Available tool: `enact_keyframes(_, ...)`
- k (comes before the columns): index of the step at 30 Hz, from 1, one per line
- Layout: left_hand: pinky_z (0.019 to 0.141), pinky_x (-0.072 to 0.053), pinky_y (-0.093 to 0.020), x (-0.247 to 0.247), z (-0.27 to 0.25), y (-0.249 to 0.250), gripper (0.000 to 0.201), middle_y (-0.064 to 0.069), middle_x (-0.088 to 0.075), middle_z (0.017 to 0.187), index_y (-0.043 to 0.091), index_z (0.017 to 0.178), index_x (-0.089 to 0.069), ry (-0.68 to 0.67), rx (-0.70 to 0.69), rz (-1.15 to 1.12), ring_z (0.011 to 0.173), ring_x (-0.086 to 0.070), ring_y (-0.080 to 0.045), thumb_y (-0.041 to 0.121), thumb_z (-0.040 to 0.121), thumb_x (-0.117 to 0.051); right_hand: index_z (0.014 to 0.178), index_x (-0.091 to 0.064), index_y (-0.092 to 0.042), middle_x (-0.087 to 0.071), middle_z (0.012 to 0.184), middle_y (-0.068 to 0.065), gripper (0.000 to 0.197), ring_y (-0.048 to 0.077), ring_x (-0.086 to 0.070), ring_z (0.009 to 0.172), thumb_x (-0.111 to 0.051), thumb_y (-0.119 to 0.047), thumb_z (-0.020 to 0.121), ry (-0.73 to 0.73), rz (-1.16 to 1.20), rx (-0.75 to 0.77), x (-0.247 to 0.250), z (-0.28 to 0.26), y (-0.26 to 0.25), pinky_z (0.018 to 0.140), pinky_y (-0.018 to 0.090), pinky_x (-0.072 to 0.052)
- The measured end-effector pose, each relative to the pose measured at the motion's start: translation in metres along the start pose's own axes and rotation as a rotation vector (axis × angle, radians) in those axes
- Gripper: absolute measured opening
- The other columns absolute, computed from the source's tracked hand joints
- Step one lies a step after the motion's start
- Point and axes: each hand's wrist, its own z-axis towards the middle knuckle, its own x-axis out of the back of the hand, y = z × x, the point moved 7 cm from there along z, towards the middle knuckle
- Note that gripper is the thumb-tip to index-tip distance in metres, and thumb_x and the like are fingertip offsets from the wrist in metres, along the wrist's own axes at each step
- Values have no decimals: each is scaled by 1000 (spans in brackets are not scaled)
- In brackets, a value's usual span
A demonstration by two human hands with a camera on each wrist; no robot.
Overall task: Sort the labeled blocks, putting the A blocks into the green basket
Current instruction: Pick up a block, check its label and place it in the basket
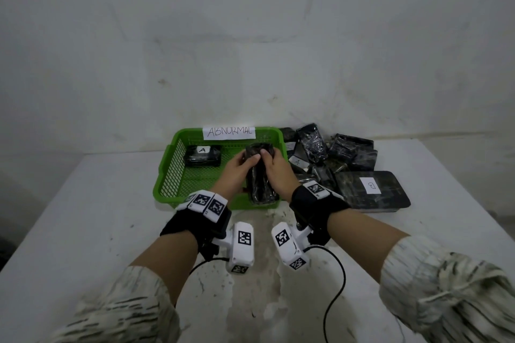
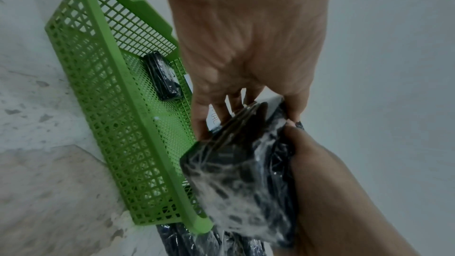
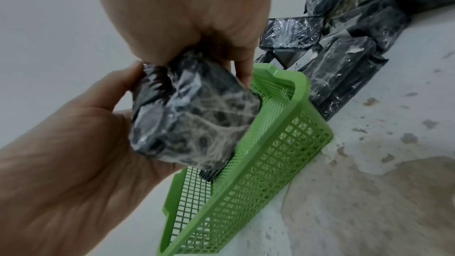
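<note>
A black plastic-wrapped block is held by both hands over the right half of the green basket, at frame centre in the head view; its near end overhangs the basket's front rim. The left hand is wrapped around the block's left side and the right hand around its right side, each grip closed on the block with thumbs on the top far end. No label is visible on the held block. In the left wrist view the block sits lower centre, with left-hand fingers under its far edge. In the right wrist view the block is at centre, just above the basket rim. A second wrapped block marked A lies flat in the basket's upper-left part, well apart from the held one. A paper sign reading ABNORMAL stands on the basket's far wall. A pile of wrapped blocks lies on the white surface just right of the basket; a large flat one marked B is at its lower right.
</note>
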Motion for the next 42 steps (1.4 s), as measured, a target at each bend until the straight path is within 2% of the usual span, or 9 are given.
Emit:
enact_keyframes(5,63,-52,-11,4,2,7,29,-11,-59,109,3,125,-50,90,-119,24,89,-59,-15,12,98,-42,150,-22,-10,-49,141,9,63,26,-48,130,-40,-43,100,-119,110,-83,-10,2,11,108,38,-40)
enact_keyframes(7,69,-51,-16,5,4,5,32,-14,-59,118,5,127,-49,96,-94,20,100,-60,-20,17,99,-41,154,-10,-15,-44,145,7,68,24,-46,131,-40,-42,100,-170,112,-96,-15,2,15,109,37,-39)
enact_keyframes(13,74,-50,-17,-11,-2,3,42,-6,-51,122,14,141,-33,-56,-67,37,110,-52,-19,12,99,-39,145,-30,-8,-55,133,14,47,28,-55,119,-38,-25,103,-38,120,-63,-4,7,14,92,29,-44)
enact_keyframes(19,77,-48,-21,1,4,-3,37,-16,-51,133,9,137,-38,48,-65,44,108,-53,-21,16,101,-34,154,9,-17,-33,153,3,76,19,-37,138,-44,-31,101,-279,223,-139,-18,-2,13,105,26,-35)
enact_keyframes(22,87,-46,-31,1,3,-6,39,-14,-52,132,11,139,-37,39,-24,-21,110,-54,-24,19,101,-35,154,0,-15,-40,150,7,68,17,-47,126,-42,-15,101,-259,238,-114,-17,-2,16,95,22,-40)
enact_keyframes(26,82,-45,-20,-7,-2,-4,43,-10,-51,131,14,143,-32,-32,-53,43,117,-51,-21,15,100,-36,154,-10,-14,-43,147,10,61,23,-48,127,-40,-11,101,-164,284,-139,-12,2,19,100,29,-42)
enact_keyframes(31,89,-43,-31,4,6,-9,39,-22,-51,132,7,139,-39,67,-32,31,116,-53,-31,10,100,-34,154,7,-21,-53,134,5,88,24,-55,119,-56,-13,94,-259,310,-235,-17,-3,21,103,39,-46)
enact_keyframes(36,90,-44,-31,1,4,-15,37,-20,-54,130,4,135,-43,30,5,74,119,-53,-33,12,99,-40,153,11,-20,-46,144,11,102,23,-55,120,-65,-4,86,-258,222,-154,-12,-9,15,95,29,-49)
enact_keyframes(42,91,-45,-42,12,3,-19,46,-22,-49,134,10,142,-31,52,69,-31,120,-51,-39,2,97,-39,153,10,-28,-21,159,4,80,25,-24,145,-42,-50,97,-164,432,-249,-4,-24,11,116,47,-19)
